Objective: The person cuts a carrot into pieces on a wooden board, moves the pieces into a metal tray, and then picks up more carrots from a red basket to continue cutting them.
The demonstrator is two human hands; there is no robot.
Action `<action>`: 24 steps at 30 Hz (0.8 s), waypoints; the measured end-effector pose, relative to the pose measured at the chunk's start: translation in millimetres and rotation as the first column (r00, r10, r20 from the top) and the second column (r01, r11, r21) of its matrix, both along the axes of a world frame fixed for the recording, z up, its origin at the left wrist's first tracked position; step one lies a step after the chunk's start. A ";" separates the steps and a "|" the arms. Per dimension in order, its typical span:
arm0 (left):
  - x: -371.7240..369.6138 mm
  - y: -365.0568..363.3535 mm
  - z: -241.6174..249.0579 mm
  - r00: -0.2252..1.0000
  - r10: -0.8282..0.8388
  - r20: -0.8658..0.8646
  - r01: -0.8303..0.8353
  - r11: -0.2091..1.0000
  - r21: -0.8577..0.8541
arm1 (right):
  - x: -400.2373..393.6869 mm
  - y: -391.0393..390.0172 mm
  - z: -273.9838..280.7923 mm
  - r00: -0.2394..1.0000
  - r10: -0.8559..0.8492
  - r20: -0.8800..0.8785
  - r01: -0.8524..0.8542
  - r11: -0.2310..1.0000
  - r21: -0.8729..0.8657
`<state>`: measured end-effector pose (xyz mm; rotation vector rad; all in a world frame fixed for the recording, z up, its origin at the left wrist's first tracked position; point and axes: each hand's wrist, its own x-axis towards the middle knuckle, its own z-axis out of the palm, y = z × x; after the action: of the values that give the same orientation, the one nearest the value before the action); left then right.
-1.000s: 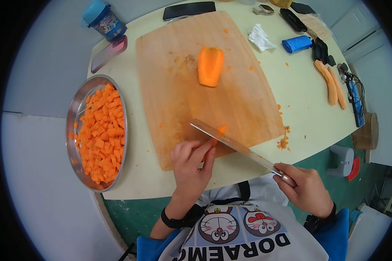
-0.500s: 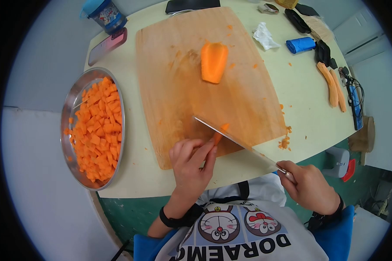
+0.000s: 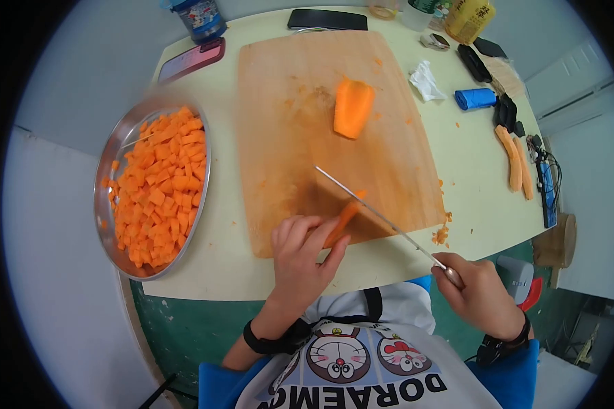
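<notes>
My left hand (image 3: 305, 251) presses a strip of carrot (image 3: 343, 222) against the near edge of the wooden cutting board (image 3: 280, 157), fingers bent around its lower end. In my right hand (image 3: 481, 294) is a kitchen knife (image 3: 389, 222), gripped by its handle. The blade slants up and left over the board and crosses the far end of the strip. Beyond the blade lies a thick carrot piece (image 3: 353, 108), flat cut face up.
Left of the board, an oval metal tray (image 3: 104, 198) holds diced carrot (image 3: 160, 191). A phone (image 3: 191, 61) and blue cup lie behind it. At right are a crumpled tissue (image 3: 426, 80), a blue roll (image 3: 475, 99) and two peeled carrots (image 3: 513, 160). Carrot scraps dot the board's right edge.
The head view has shifted, so the board and tray appear further right or larger. More of the carrot strip shows above my left fingers. Both hands keep their holds.
</notes>
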<state>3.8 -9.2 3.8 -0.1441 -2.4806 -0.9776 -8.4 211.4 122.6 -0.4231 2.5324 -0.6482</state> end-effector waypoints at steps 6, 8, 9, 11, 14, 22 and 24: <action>9.1 -4.7 -3.7 0.998 0.054 0.014 -0.053 0.998 -0.021 | 7.7 -2.1 -2.9 0.999 0.049 -0.002 -0.049 0.998 -0.034; 9.7 -4.9 -5.7 0.999 0.053 0.006 -0.052 0.998 -0.022 | 8.1 -3.6 -4.1 0.998 0.059 -0.003 -0.059 0.998 -0.029; 9.9 -5.0 -5.9 0.998 0.055 0.006 -0.055 0.998 -0.021 | 8.1 -4.5 -3.9 0.998 0.062 -0.003 -0.062 0.998 -0.028; 9.7 -4.9 -6.5 0.999 0.052 0.002 -0.052 0.998 -0.016 | 8.2 -5.7 -3.4 0.998 0.065 -0.006 -0.065 0.998 -0.015; 9.0 -5.2 -6.6 0.999 0.048 -0.004 -0.048 0.999 -0.017 | 7.6 -5.8 -5.0 0.998 0.064 0.005 -0.064 0.998 -0.003; 9.4 -5.2 -8.1 0.999 0.052 -0.004 -0.052 0.998 -0.024 | 5.7 -6.1 -5.9 0.997 0.070 0.016 -0.070 0.998 -0.004; 9.2 -5.3 -8.1 0.999 0.052 -0.011 -0.052 0.998 -0.026 | 4.3 -6.5 -5.0 0.997 0.070 0.031 -0.071 0.997 0.004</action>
<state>13.0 -14.5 -4.4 -0.0925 -2.4762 -0.9207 -4.0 204.9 117.5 -0.4944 2.4773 -0.6169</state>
